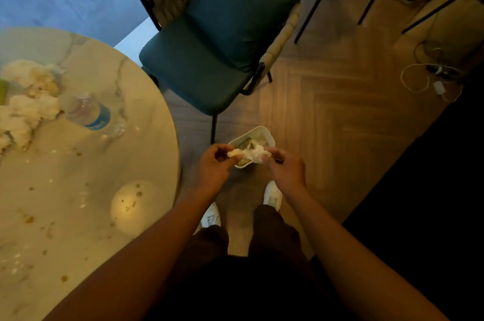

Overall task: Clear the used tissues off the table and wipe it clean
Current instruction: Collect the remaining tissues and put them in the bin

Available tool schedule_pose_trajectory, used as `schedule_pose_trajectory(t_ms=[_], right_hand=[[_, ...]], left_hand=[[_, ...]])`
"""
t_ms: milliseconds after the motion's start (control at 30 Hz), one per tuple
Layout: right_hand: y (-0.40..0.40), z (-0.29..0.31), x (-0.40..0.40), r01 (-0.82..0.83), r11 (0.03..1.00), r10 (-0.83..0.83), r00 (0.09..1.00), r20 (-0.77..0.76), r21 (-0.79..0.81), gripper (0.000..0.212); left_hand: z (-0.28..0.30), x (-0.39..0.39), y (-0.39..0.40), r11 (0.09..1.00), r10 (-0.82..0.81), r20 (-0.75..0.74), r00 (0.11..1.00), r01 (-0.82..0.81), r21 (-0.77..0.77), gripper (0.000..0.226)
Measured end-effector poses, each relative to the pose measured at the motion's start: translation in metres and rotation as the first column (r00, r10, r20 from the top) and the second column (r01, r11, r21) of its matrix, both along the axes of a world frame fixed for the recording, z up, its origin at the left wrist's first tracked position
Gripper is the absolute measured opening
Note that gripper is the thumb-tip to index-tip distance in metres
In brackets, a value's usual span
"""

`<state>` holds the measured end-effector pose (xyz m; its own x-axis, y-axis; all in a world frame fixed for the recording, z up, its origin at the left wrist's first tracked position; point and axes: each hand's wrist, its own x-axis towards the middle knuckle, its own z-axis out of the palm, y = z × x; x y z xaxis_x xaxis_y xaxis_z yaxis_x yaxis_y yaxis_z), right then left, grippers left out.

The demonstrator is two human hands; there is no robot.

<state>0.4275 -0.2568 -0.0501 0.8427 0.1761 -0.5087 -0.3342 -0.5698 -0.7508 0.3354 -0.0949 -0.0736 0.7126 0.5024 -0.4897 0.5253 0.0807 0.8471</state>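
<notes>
**Tissue held over the bin, more left on the table**

Tissue (248, 155), a crumpled white wad, is held between both hands directly above a small white bin (264, 134) on the wood floor, just off the table's edge. The left hand (214, 166) pinches the wad's left end with curled fingers and thumb; the right hand (285, 167) grips its right end the same way. Both forearms reach forward from the bottom of the view, and the wad spans the gap between the hands.

The bin stands past the person's white shoes (273, 195) and already holds some scraps, too dim to make out.

On the round marble table (104, 216), at the left, a pile of used tissues (28, 103) lies near the far left edge. A clear water bottle (89, 114) with a blue label lies on its side just beside the pile. Small brown crumbs and spots (28, 220) are scattered over the tabletop nearer the person.

A green cushioned chair (209, 59) stands beyond the bin, close to the table. White cables (419, 79) lie on the floor at far right.
</notes>
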Motion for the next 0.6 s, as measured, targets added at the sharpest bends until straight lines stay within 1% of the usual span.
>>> schedule_pose_trajectory(t_ms=[67, 167, 233, 367, 500, 600], right_hand=[[0.003, -0.02, 0.021, -0.005, 1.0, 0.005, 1.0, -0.022, -0.018, 0.022], [0.007, -0.062, 0.059, -0.079, 0.996, 0.077, 0.996, -0.036, -0.043, 0.017], [0.006, -0.098, 0.085, -0.139, 0.989, 0.137, 0.989, -0.05, -0.057, 0.017], [0.009, -0.186, 0.137, -0.311, 0.946, 0.307, 0.95, -0.053, -0.092, 0.018], [0.016, -0.283, 0.173, -0.469, 0.872, 0.465, 0.883, -0.063, -0.142, 0.022], [0.018, -0.359, 0.186, -0.532, 0.826, 0.533, 0.845, -0.046, -0.185, 0.021]], left_hand=[[-0.021, 0.018, -0.004, 0.999, 0.031, -0.066, 0.997, -0.03, 0.022, 0.024], [-0.056, 0.049, -0.014, 0.996, 0.085, -0.17, 0.982, -0.079, 0.045, 0.024], [-0.089, 0.066, -0.022, 0.99, 0.138, -0.207, 0.969, -0.128, 0.06, 0.023], [-0.175, 0.094, -0.04, 0.978, 0.199, -0.298, 0.934, -0.17, 0.119, 0.022], [-0.261, 0.117, -0.054, 0.964, 0.261, -0.333, 0.906, -0.227, 0.137, 0.023], [-0.33, 0.127, -0.056, 0.966, 0.246, -0.356, 0.902, -0.199, 0.164, 0.022]])
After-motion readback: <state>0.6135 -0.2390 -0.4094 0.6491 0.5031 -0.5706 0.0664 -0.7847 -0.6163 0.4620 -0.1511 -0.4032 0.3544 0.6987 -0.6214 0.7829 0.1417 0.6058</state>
